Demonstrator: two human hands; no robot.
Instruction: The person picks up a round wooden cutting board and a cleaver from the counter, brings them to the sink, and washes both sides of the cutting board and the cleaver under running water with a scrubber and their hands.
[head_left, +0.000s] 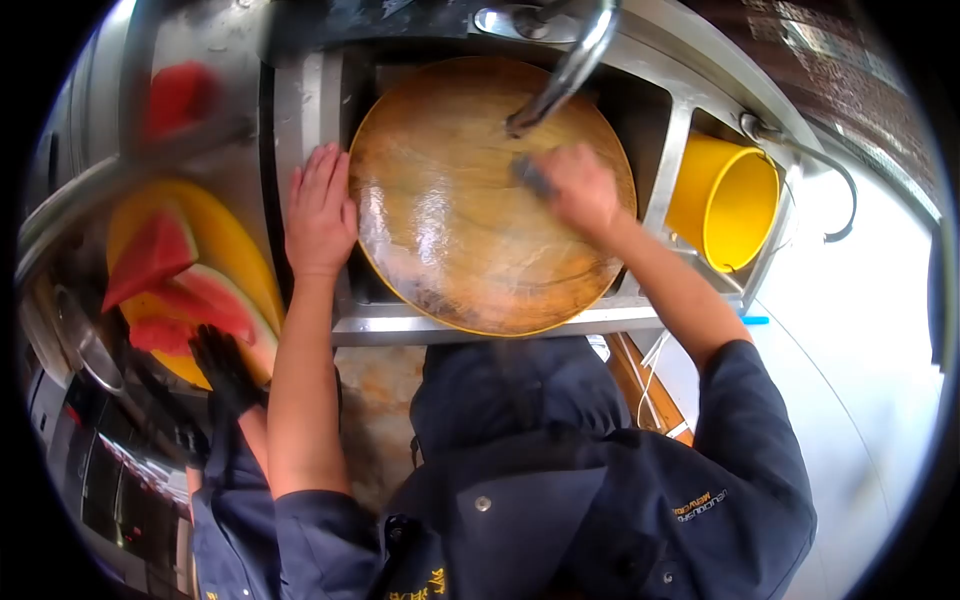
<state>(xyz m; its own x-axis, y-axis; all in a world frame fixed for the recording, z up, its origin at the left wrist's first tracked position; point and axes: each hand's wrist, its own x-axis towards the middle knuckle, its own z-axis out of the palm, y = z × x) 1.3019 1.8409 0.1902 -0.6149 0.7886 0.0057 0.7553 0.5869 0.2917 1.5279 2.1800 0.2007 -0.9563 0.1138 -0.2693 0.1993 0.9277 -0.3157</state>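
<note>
A large round wooden board (450, 240) with a wet, shiny surface lies over the steel sink (400, 322). My left hand (320, 208) rests flat at the board's left edge, fingers stretched out over the sink rim. On the right part of the board, my right hand (575, 188) is closed around a small dark grey object (532, 176), blurred by motion, and presses it to the wood. Just above that hand hangs the end of the chrome faucet (570, 75).
A yellow bucket (738, 205) stands in the right basin beside a curved hose (850, 185). At left, a co-worker's black-gloved hand (225, 370) touches watermelon pieces (205, 300) on a yellow board (235, 255). Another red piece (180, 97) lies farther back.
</note>
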